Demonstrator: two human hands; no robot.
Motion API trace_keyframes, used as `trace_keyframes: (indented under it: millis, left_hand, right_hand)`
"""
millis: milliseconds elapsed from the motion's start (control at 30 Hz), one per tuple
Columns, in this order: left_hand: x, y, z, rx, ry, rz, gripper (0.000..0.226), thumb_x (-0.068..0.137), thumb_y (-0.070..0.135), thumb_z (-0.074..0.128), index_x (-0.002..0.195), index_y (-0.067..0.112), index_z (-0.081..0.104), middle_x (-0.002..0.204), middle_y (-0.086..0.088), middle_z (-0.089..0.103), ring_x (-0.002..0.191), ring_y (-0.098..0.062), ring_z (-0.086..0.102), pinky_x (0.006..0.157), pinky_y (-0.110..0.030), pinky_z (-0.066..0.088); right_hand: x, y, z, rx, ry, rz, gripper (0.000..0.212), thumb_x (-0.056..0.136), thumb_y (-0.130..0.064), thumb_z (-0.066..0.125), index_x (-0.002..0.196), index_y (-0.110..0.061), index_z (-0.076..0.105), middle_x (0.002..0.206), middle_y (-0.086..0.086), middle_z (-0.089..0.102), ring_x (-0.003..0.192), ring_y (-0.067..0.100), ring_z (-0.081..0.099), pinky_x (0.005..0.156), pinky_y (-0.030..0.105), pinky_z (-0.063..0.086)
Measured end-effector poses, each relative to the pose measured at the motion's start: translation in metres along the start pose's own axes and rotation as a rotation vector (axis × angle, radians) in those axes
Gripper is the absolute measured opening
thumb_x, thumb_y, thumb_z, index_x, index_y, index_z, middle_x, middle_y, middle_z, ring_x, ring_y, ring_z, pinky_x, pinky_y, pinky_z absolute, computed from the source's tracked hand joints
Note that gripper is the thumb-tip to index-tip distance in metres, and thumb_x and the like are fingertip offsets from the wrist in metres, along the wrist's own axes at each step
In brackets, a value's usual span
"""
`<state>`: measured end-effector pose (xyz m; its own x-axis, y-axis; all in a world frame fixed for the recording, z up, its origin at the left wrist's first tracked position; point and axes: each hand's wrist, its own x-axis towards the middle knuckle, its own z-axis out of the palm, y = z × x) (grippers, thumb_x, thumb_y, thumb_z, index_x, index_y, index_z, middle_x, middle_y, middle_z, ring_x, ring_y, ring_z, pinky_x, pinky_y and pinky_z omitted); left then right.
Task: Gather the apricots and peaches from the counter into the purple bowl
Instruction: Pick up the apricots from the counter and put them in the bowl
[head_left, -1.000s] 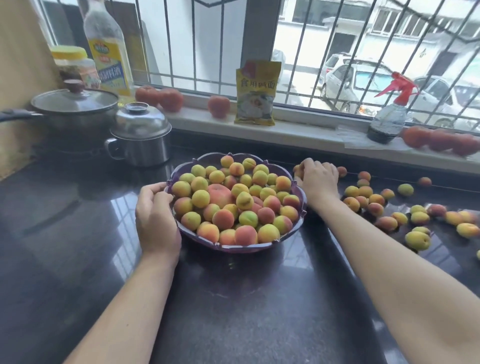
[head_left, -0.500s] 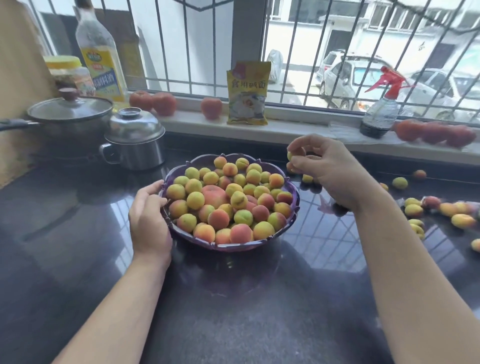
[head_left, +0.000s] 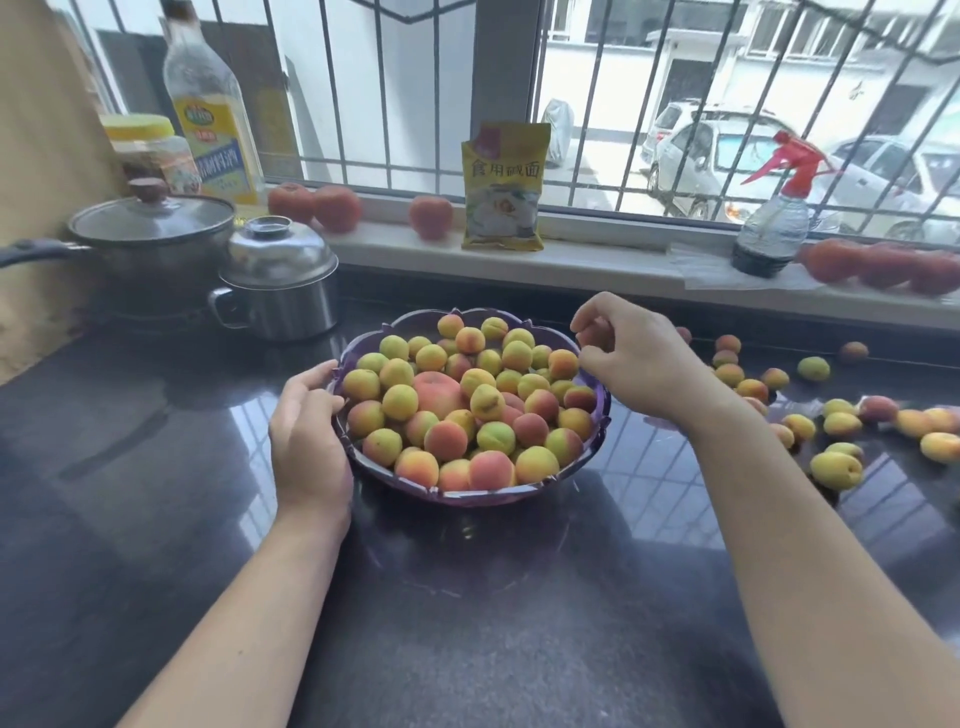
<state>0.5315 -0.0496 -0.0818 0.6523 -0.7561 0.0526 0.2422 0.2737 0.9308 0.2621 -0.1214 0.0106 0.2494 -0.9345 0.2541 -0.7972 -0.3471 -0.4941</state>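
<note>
Fruit is heaping up in the bowl (head_left: 470, 496), a purple plastic dish with a scalloped rim, sitting mid-worktop (head_left: 467, 623) and nearly brimming. Your left hand (head_left: 306, 436) is cupping its near-left rim, fingers curled over the edge, likely bracing it so it is not sliding on that glossy dark stone. Your right hand (head_left: 631, 361) is hovering over the far-right rim, fingertips bunched together; whether that grip is pinching an apricot or closing on nothing, you cannot tell from here, since only a hint of orange is showing under the fingers. One big peach (head_left: 439, 392) is sitting in the middle of the pile, fuzzy and pink among small, round, yellow-green and blushed apricots (head_left: 488, 402). More loose fruit (head_left: 836, 470) is lying scattered on the worktop to your right, well apart from the bowl, so plenty is remaining. Those round skins are looking ready to roll off the heap.
</note>
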Motion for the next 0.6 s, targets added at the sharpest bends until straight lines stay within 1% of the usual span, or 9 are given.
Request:
trace_keyframes:
  millis: [67,133,233,300,333,367,467,533,600]
  left_hand:
    - [-0.0002,-0.0001,0.0003,0.007,0.001,0.007,0.043,0.072,0.021,0.05,0.108,0.02,0.074,0.088,0.015,0.077,0.087,-0.004,0.07,0.082,-0.024,0.054]
    - [-0.0005,0.0003,0.0001,0.012,0.002,0.02,0.041,0.072,0.021,0.05,0.106,0.021,0.074,0.088,0.015,0.077,0.087,-0.003,0.07,0.081,-0.023,0.053]
    - [-0.0003,0.0008,0.0001,0.011,0.0,0.022,0.04,0.073,0.021,0.05,0.105,0.02,0.073,0.093,0.01,0.075,0.086,-0.004,0.069,0.08,-0.023,0.053]
    - [0.0002,0.0003,0.0007,0.009,0.0,0.018,0.041,0.073,0.021,0.05,0.106,0.019,0.073,0.097,0.007,0.075,0.092,-0.008,0.069,0.084,-0.026,0.054]
    - [0.0003,0.0,0.0008,0.01,0.001,0.017,0.042,0.073,0.021,0.05,0.108,0.018,0.073,0.099,0.005,0.075,0.094,-0.011,0.069,0.086,-0.028,0.054]
    - [0.0001,-0.0002,0.001,0.011,0.004,0.018,0.043,0.073,0.021,0.05,0.109,0.017,0.073,0.1,0.004,0.074,0.095,-0.012,0.069,0.087,-0.029,0.053]
    - [0.0002,-0.0001,0.0011,0.024,0.008,0.028,0.047,0.073,0.022,0.049,0.113,0.013,0.072,0.098,0.005,0.074,0.09,-0.008,0.068,0.08,-0.023,0.053]
    - [-0.0004,0.0002,0.0018,0.028,0.007,0.036,0.049,0.072,0.022,0.049,0.115,0.012,0.072,0.096,0.008,0.073,0.087,-0.004,0.068,0.077,-0.019,0.053]
    - [-0.0007,0.0,0.0019,0.026,0.008,0.039,0.049,0.072,0.022,0.049,0.115,0.012,0.072,0.091,0.014,0.074,0.083,0.001,0.068,0.075,-0.017,0.053]
  right_hand:
    - [0.0035,0.0007,0.0035,-0.071,0.018,0.021,0.015,0.098,-0.018,0.049,0.103,-0.028,0.059,0.102,-0.004,0.055,0.097,0.02,0.054,0.087,0.045,0.051]
    - [0.0053,0.0007,0.0059,-0.103,-0.012,0.058,0.018,0.1,-0.025,0.041,0.104,-0.03,0.058,0.105,-0.002,0.054,0.1,0.022,0.053,0.093,0.05,0.048]
    - [0.0049,0.0049,0.0098,-0.198,-0.063,0.065,0.025,0.102,-0.043,0.047,0.119,-0.033,0.061,0.111,-0.001,0.054,0.1,0.021,0.054,0.091,0.047,0.053]
    - [0.0041,0.0061,0.0107,-0.246,-0.082,0.064,0.035,0.099,-0.055,0.051,0.128,-0.037,0.06,0.112,-0.001,0.05,0.1,0.022,0.055,0.089,0.046,0.054]
    - [0.0045,0.0064,0.0106,-0.258,-0.082,0.062,0.038,0.098,-0.057,0.053,0.13,-0.038,0.06,0.112,-0.001,0.049,0.1,0.022,0.055,0.089,0.046,0.054]
    - [0.0048,0.0066,0.0105,-0.264,-0.08,0.056,0.038,0.097,-0.056,0.056,0.13,-0.038,0.061,0.111,-0.001,0.048,0.099,0.022,0.054,0.088,0.045,0.055]
    - [0.0071,0.0074,0.0094,-0.256,-0.098,0.046,0.031,0.096,-0.046,0.063,0.125,-0.036,0.066,0.108,-0.001,0.047,0.101,0.023,0.053,0.087,0.042,0.054]
    - [0.0085,0.0072,0.0093,-0.217,-0.096,0.027,0.027,0.096,-0.039,0.066,0.122,-0.035,0.067,0.104,-0.001,0.048,0.101,0.022,0.052,0.082,0.036,0.049]
    - [0.0101,0.0049,0.0106,-0.156,-0.086,-0.019,0.023,0.096,-0.033,0.067,0.118,-0.035,0.07,0.099,-0.003,0.048,0.097,0.019,0.051,0.078,0.031,0.042]
